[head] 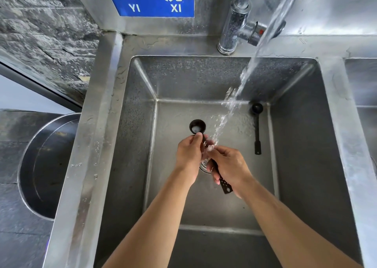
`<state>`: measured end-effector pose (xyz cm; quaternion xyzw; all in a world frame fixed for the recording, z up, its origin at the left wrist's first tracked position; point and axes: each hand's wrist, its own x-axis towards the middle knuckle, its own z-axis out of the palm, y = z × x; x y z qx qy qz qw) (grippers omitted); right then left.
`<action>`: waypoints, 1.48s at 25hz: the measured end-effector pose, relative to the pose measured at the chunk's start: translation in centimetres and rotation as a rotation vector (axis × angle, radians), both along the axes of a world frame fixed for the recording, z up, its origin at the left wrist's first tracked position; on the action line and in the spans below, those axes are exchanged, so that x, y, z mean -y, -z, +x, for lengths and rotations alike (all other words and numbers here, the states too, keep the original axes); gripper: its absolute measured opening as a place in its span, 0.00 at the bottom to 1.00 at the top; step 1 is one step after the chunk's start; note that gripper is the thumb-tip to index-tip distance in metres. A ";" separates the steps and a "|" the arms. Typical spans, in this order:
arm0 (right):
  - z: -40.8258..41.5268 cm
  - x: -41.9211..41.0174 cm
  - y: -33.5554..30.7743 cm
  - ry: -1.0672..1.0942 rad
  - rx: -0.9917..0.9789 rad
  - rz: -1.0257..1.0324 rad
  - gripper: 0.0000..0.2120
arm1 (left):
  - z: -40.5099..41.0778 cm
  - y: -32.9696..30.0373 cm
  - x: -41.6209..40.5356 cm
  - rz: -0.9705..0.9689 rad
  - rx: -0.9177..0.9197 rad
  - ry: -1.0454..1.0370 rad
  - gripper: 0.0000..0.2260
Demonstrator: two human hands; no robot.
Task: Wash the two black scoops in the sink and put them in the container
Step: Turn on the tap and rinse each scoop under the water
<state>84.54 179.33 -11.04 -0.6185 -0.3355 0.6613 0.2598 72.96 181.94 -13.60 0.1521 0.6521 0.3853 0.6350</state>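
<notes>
Right now one black scoop point(197, 126) is being washed over the middle of the sink point(318, 137). It is held by both hands. Near its bowl, the handle is pinched by the left hand point(188, 152). Lower down, the handle is wrapped by the curled fingers of the right hand point(229, 166), and the flat end with little holes is seen sticking out below that hand. Water point(234, 100) is being poured down from the tap point(234, 22) at the back of the sink, and it lands right where the two hands meet, so the handle is being rinsed and rubbed.

The second black scoop point(257, 124) is lying flat on the sink floor, near the back right corner, well apart from the hands. It is not being touched, and it looks like it is not washed yet.

A round metal container point(40, 165) is seen outside the sink, to its left and lower down.

So the first washing step is judged to be in hand. Next, the held scoop should be carried over the left wall of the sink and dropped into the container. Then the second scoop must be picked up from the back right corner and brought under the water.
</notes>
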 end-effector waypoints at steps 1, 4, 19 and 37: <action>0.2 0.3 0.0 0.012 0.001 -0.002 0.14 | 0.4 -0.1 0.0 -0.006 0.034 -0.016 0.15; 1.2 0.8 -0.1 0.014 0.019 -0.001 0.15 | 1.2 -0.4 0.4 -0.042 0.167 -0.050 0.13; 3.6 3.8 -0.9 0.012 -0.064 -0.054 0.13 | 1.4 -1.7 2.4 0.009 0.576 -0.240 0.13; 4.2 6.1 -5.6 -0.096 -0.144 -0.155 0.15 | 2.8 -5.1 3.8 -0.100 0.225 -0.252 0.14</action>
